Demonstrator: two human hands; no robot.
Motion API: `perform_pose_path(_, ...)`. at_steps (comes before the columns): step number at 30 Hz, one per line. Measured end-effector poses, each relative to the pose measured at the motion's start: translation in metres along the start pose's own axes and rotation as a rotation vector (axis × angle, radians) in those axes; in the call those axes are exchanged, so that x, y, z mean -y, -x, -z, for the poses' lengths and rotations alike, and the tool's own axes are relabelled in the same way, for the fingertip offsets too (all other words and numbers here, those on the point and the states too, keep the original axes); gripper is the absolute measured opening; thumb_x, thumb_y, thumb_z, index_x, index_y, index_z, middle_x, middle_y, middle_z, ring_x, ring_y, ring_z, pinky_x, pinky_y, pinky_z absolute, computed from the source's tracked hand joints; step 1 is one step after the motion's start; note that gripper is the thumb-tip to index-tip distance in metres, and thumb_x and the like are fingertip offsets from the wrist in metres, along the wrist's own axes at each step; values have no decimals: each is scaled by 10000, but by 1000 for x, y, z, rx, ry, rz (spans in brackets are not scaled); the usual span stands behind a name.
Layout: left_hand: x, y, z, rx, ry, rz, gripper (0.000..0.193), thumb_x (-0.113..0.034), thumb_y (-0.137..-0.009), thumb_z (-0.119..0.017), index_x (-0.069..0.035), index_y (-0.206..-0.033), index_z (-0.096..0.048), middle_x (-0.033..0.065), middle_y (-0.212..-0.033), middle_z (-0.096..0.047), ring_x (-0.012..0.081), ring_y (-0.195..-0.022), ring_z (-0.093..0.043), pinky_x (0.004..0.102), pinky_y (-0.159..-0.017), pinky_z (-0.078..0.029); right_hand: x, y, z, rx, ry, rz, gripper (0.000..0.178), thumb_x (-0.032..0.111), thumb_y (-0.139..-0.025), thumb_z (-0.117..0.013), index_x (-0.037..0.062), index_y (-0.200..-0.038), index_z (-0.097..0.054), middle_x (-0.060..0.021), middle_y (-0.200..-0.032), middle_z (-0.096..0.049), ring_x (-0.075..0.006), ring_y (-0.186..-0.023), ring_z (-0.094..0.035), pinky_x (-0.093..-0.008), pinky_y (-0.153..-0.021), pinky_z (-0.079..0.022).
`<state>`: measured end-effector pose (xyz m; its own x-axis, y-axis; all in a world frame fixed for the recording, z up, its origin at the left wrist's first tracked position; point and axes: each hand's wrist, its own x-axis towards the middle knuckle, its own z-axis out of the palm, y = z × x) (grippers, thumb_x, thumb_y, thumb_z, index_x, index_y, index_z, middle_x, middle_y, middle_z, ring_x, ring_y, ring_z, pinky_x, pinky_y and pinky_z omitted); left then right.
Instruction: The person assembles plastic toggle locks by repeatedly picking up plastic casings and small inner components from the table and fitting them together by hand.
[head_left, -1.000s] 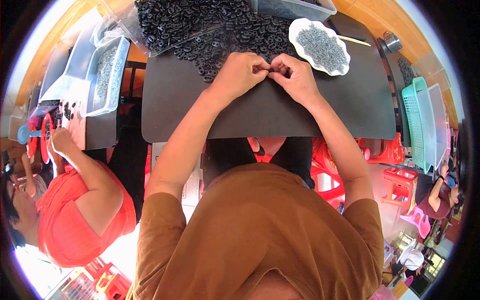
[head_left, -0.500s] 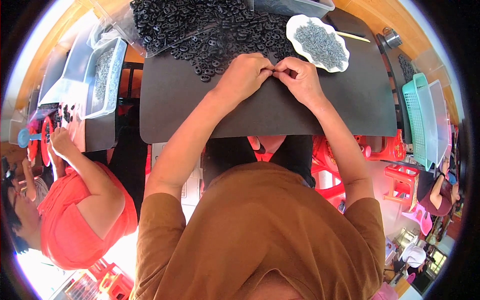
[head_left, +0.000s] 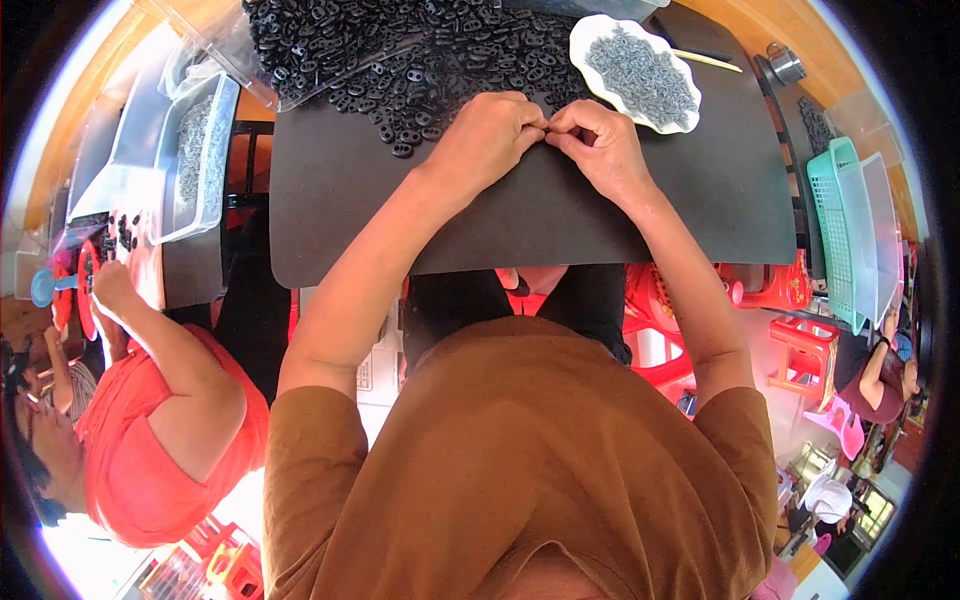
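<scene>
My left hand (head_left: 488, 138) and my right hand (head_left: 604, 150) meet fingertip to fingertip above the dark table (head_left: 560, 225). Thumb and forefinger of each are pinched together. Whatever sits between them is too small and covered to make out. Just beyond my left hand spreads a heap of small black two-holed pieces (head_left: 404, 88), some of them loose at its near edge. Beyond my right hand stands a white scalloped dish (head_left: 579, 52) filled with tiny grey pieces (head_left: 640, 80).
A thin pale stick (head_left: 708, 62) lies right of the dish. Further right are a metal cup (head_left: 785, 64) and a green basket (head_left: 838, 235). At left, a clear bin (head_left: 215, 165) stands near a co-worker in red (head_left: 165, 430). Red stools (head_left: 803, 355) stand below the table's right side.
The view has shifted slightly, so the hands and table edge sit a little higher in the picture. Both hands stay pinched together; the co-worker's hand at left has moved slightly.
</scene>
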<state>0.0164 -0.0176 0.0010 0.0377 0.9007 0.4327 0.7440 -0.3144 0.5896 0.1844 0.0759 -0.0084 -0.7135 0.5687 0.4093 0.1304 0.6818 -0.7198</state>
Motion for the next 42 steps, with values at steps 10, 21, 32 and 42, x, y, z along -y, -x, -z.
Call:
perform_pose_path(10, -1, 1, -2, 4, 3, -2, 102, -49, -792, -650, 2, -874, -684, 157, -832, -637, 340, -800, -637, 395, -710, -509, 1, 3, 1, 21, 86, 59, 127, -70, -747, -699, 2, -767, -596, -36, -819, -643, -93, -662, -552, -244, -582, -434)
perform_pose_path(21, 6, -5, 1, 10, -24, -90, 133, -75, -785, -667, -12, -898, -700, 157, -818, -666, 300, -761, -657, 372, -709, -513, 14, 4, -1, -17, 44, -58, 76, 9, -760, -692, 12, -749, -617, -37, -735, -625, -136, -679, -593, -282, -614, -461)
perform_pose_path(32, 10, 10, 13, -33, 858, 454, 250, -130, -860, -700, -12, -1078, -672, 17, -895, -682, 69, -748, -600, 206, -713, -498, 15, -13, -5, 61, -679, -289, 108, 119, -921, -613, 48, -1003, -609, -21, -889, -637, -92, -793, -616, -215, -675, -484)
perform_pose_path(42, 9, 9, 16, -9, 995, 482, 271, -135, -868, -704, -30, -1113, -655, 22, -939, -680, 70, -770, -612, 210, -745, -513, 21, -11, -3, 34, -718, -263, 140, 150, -911, -642, 51, -1008, -627, -12, -865, -637, -89, -775, -617, -214, -660, -489)
